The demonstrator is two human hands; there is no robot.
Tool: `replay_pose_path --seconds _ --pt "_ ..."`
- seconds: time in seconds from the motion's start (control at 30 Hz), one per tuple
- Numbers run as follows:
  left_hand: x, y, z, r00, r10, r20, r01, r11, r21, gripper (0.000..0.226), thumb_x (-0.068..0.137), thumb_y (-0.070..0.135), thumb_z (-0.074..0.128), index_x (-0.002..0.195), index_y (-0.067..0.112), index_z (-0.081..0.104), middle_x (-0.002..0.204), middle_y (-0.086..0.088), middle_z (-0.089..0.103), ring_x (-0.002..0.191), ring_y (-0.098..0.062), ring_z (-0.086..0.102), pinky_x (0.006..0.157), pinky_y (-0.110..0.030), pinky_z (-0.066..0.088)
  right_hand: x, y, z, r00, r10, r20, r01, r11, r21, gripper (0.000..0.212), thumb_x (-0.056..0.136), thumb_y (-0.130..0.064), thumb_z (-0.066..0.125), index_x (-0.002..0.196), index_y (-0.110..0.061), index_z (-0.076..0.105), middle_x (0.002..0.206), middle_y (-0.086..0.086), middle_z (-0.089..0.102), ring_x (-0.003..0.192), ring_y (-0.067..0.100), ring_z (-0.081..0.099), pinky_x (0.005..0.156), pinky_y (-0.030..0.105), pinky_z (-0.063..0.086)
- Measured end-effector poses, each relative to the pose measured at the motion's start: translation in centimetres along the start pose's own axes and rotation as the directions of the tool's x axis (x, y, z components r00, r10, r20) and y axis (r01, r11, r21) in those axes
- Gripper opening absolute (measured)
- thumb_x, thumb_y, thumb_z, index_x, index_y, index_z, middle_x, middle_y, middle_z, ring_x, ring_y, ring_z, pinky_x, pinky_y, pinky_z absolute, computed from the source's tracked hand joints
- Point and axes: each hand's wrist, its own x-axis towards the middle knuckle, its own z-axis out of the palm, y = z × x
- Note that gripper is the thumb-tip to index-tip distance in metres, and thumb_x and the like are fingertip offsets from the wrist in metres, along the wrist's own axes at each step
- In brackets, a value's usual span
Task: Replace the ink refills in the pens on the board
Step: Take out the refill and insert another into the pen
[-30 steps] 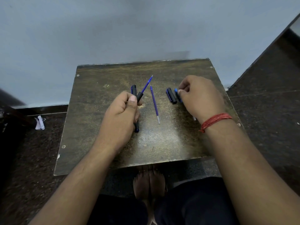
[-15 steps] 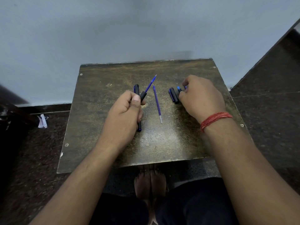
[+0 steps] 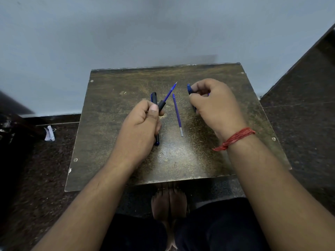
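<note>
A worn dark board (image 3: 190, 160) lies in front of me. My left hand (image 3: 143, 124) grips a black pen section (image 3: 161, 105) with a blue refill (image 3: 170, 91) sticking out, tip pointing up and right. Beside and under that hand lies a black and blue pen (image 3: 154, 98) on the board. A loose blue refill (image 3: 177, 115) rests in the middle, its metal end toward me. My right hand (image 3: 213, 104) is closed on a blue pen part (image 3: 189, 88) at the board's right side; most of that part is hidden by my fingers.
A grey wall rises just behind the board. Dark floor surrounds it, with a white paper scrap (image 3: 49, 133) at the left. My bare feet (image 3: 169, 201) show below the board's near edge. A red thread (image 3: 235, 138) circles my right wrist.
My right hand has closed around the dark blue pen part that lay beside it and lifted it slightly. My left hand keeps its hold on the pen section and refill.
</note>
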Motion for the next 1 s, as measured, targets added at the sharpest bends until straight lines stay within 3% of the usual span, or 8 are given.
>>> replay_pose_path --seconds 0.07,0.13,0.23,0.37,0.53,0.7,1.0 --pt "-0.02 0.03 0.03 1.0 -0.001 0.003 0.001 1.0 0.003 0.037 0.1 0.047 0.041 0.094 0.014 0.058 0.058 0.012 0.049 0.052 -0.009 0.039 0.057 -0.035 0.034 -0.25 -0.39 0.08 0.996 0.083 0.044 -0.093 0.951 0.294 0.013 0.086 -0.006 0.066 0.085 -0.018 0.064 0.075 0.003 0.064 0.048 0.009 0.05 0.041 0.02 0.037" --pt "-0.03 0.08 0.06 1.0 -0.005 0.01 0.005 1.0 0.002 0.035 0.1 0.047 0.041 0.092 0.018 0.059 0.057 0.012 0.049 0.051 -0.009 0.038 0.056 -0.034 0.034 -0.32 -0.77 -0.01 0.983 0.144 0.111 -0.182 0.823 0.538 0.013 0.09 -0.003 0.064 0.087 -0.015 0.06 0.08 0.008 0.065 0.045 0.008 0.045 0.036 0.016 0.028" --pt "-0.09 0.13 0.08 1.0 -0.004 0.026 0.003 1.0 0.011 0.032 0.1 0.047 0.04 0.089 0.024 0.06 0.057 0.012 0.049 0.05 -0.01 0.038 0.057 -0.035 0.034 -0.18 -0.81 -0.27 0.978 0.159 0.132 -0.205 0.693 0.691 0.012 0.092 -0.002 0.062 0.089 -0.013 0.057 0.083 0.006 0.069 0.044 0.007 0.041 0.035 0.016 0.024" --pt "-0.22 0.34 0.2 0.999 -0.002 0.035 0.001 1.0 0.027 0.032 0.099 0.048 0.04 0.089 0.024 0.06 0.058 0.011 0.05 0.05 -0.011 0.039 0.058 -0.036 0.035 -0.08 -0.67 -0.31 0.983 0.142 0.116 -0.181 0.645 0.742 0.01 0.093 -0.004 0.063 0.093 -0.011 0.057 0.077 0.002 0.07 0.042 0.006 0.037 0.035 0.015 0.024" --pt "-0.52 0.57 0.49 0.998 -0.009 0.068 0.008 1.0 0.019 0.032 0.099 0.048 0.041 0.09 0.024 0.059 0.057 0.011 0.049 0.05 -0.012 0.038 0.059 -0.039 0.034 -0.08 -0.69 -0.18 0.988 0.116 0.105 -0.156 0.68 0.717 0.01 0.092 -0.007 0.067 0.095 -0.012 0.06 0.091 0.009 0.072 0.043 0.006 0.037 0.036 0.015 0.026" --pt "-0.5 0.65 0.41 0.998 -0.009 0.059 0.008 1.0 0.021 0.033 0.099 0.046 0.04 0.092 0.021 0.06 0.055 0.011 0.049 0.048 -0.01 0.038 0.056 -0.034 0.034 -0.22 -0.61 -0.07 0.99 0.075 0.116 -0.134 0.726 0.675 0.009 0.09 -0.008 0.069 0.096 -0.012 0.063 0.093 0.014 0.066 0.043 0.007 0.038 0.038 0.015 0.026" --pt "-0.57 0.66 0.34 0.999 0.0 0.052 -0.002 0.999 0.039 0.029 0.102 0.043 0.04 0.09 0.023 0.059 0.056 0.011 0.049 0.048 -0.01 0.039 0.054 -0.032 0.034 -0.02 -0.65 -0.57 0.996 0.061 0.059 -0.085 0.676 0.732 0.009 0.092 -0.004 0.065 0.096 -0.01 0.061 0.091 0.012 0.069 0.04 0.006 0.038 0.038 0.015 0.024"
